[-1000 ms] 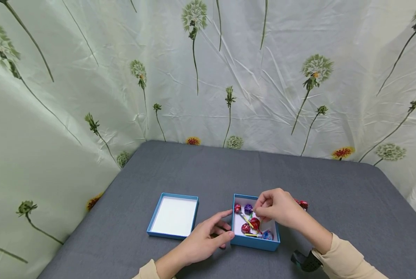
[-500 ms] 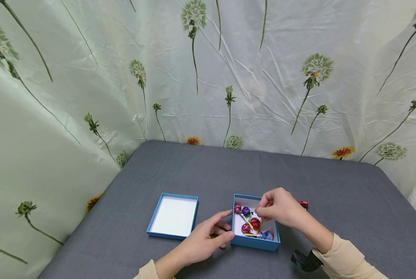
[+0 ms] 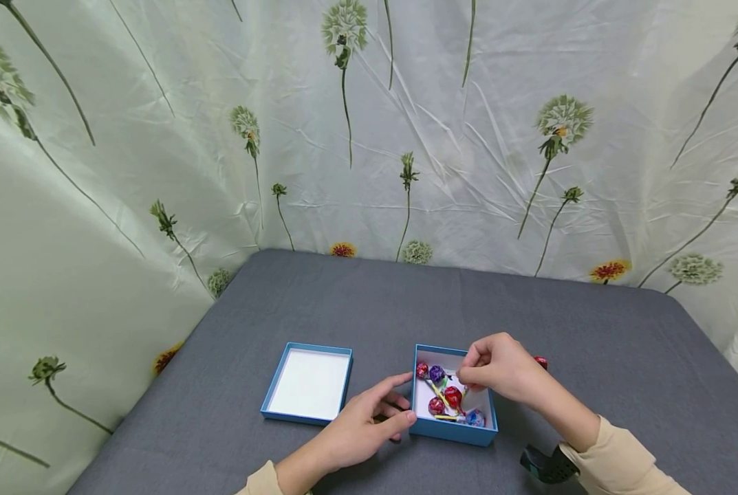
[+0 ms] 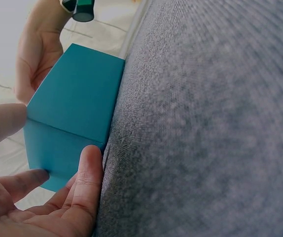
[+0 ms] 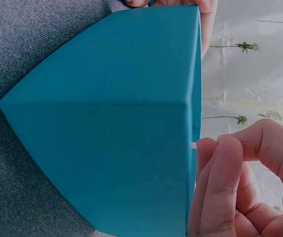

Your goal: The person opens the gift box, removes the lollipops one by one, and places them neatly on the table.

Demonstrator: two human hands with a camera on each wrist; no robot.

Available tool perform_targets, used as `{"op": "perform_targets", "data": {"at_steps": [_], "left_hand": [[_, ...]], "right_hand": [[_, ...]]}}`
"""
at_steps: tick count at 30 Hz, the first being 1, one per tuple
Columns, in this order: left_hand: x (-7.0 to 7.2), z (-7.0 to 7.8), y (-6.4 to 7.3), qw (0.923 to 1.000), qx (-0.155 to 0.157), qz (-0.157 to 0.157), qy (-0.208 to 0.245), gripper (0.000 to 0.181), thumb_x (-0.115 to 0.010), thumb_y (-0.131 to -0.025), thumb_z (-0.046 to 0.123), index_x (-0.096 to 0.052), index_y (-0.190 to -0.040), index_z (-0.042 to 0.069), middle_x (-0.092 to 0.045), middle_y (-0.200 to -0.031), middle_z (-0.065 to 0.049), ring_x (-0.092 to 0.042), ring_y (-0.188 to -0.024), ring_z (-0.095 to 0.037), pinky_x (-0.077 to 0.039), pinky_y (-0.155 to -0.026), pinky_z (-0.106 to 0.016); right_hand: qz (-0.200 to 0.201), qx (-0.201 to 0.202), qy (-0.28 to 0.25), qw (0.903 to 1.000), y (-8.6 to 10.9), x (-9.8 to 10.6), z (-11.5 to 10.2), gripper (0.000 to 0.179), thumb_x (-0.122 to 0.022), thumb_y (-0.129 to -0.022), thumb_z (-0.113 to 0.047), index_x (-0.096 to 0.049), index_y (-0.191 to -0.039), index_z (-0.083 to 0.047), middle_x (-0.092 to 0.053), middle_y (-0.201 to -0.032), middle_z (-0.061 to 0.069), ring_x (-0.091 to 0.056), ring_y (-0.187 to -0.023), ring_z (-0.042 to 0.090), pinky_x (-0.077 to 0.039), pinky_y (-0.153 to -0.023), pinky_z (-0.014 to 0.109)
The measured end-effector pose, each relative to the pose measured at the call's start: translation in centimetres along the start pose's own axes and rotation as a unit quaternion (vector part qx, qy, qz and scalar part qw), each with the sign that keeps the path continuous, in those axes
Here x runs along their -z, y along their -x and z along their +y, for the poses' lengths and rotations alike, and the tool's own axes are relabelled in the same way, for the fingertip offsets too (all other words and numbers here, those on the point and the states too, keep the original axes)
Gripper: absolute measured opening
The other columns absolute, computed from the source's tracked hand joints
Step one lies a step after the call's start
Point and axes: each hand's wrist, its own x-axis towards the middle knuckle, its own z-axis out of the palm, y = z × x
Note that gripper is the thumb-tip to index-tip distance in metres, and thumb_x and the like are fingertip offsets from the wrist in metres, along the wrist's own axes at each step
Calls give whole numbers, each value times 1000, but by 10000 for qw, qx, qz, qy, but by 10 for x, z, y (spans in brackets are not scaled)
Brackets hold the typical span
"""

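Note:
A blue box [image 3: 452,432] with a white inside stands on the grey table. Several wrapped lollipops lie in it, among them a purple lollipop [image 3: 437,374], a red lollipop [image 3: 452,396] and a blue lollipop [image 3: 475,417]. Against the box's left side rests my left hand [image 3: 362,423], fingers spread and fingertips touching the wall [image 4: 75,94]. My right hand [image 3: 498,368] is over the box's right edge, thumb and fingertips together. Between them a short white stick end [image 5: 193,145] shows in the right wrist view, apparently a lollipop stick; which lollipop it belongs to is unclear.
To the left lies the box lid [image 3: 308,382], white inside face up with blue rims. Beyond my right wrist, a red lollipop [image 3: 540,361] on the table is partly hidden. A flower-printed curtain [image 3: 443,137] hangs behind the table [image 3: 369,302].
The purple lollipop has moved slightly left inside the box. My right hand has shifted a little to the right, covering more of the red lollipop outside. The left hand stays put.

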Motion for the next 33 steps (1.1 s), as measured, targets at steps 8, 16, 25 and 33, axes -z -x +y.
{"op": "perform_targets", "data": {"at_steps": [8,16,25,33], "left_hand": [[-1,0,1,9999,-94,39,21,57,-66,-109,29,-47,-161,21,-69,-130,-7,-72,-96,-13,-59,-77,-22],[-1,-1,1,10000,-66,29,42,57,-66,-109,28,-47,-162,22,-69,-130,-7,-71,-97,-13,-59,-78,-21],[-1,1,1,10000,-91,21,24,57,-66,-109,27,-47,-162,22,-69,-130,-7,-71,-98,-13,-59,-78,-21],[0,2,1,10000,-67,-13,5,57,-66,-109,29,-46,-162,22,-69,-130,-6,-71,-98,-13,-59,-79,-21]], "right_hand": [[26,33,-174,9998,2,4,2,6,-76,-86,-7,-74,-84,-2,-75,-74,5,-67,-67,15,-59,-64,27],[111,-195,-425,9988,5,9,5,11,-76,-92,-7,-71,-86,1,-80,-88,14,-71,-77,15,-63,-68,27],[301,-351,-429,9980,10,17,10,12,-75,-95,-9,-71,-89,1,-80,-90,11,-70,-78,13,-63,-72,27],[312,-374,-622,9969,14,22,11,15,-75,-97,-11,-70,-89,1,-79,-89,12,-70,-77,12,-64,-74,31]]}}
